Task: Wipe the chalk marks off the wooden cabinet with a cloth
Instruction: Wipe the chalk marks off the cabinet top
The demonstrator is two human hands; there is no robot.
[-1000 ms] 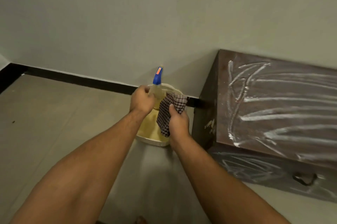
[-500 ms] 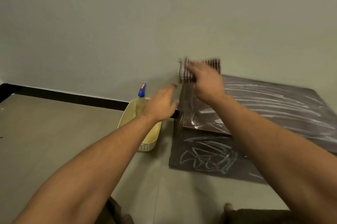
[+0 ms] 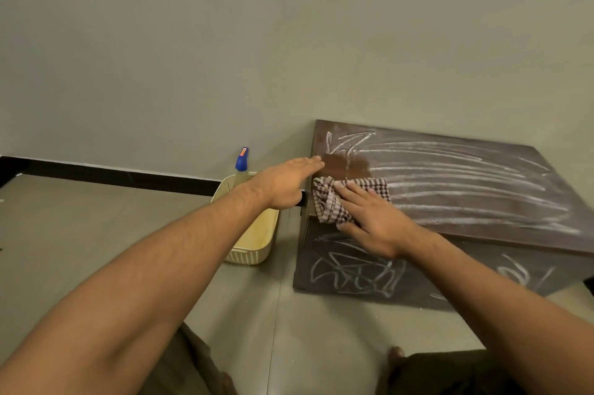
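A low dark wooden cabinet (image 3: 482, 201) stands against the wall at the right, with white chalk lines (image 3: 450, 182) across its top and scribbles on its front. My right hand (image 3: 373, 217) lies flat on a checked cloth (image 3: 331, 201) at the top's near left corner, pressing it down. Just behind the cloth is a cleaner, reddish-brown patch (image 3: 344, 166) of wood. My left hand (image 3: 286, 182) rests with fingers stretched out at the cabinet's left edge, holding nothing.
A cream plastic basket (image 3: 254, 253) stands on the tiled floor left of the cabinet, with a blue-topped spray bottle (image 3: 241, 166) in it. A black skirting strip runs along the grey wall. My knees show at the bottom edge.
My right hand carried the cloth from over the basket up onto the cabinet top and pressed it flat. My left hand left the spray bottle and moved to the cabinet's left edge.
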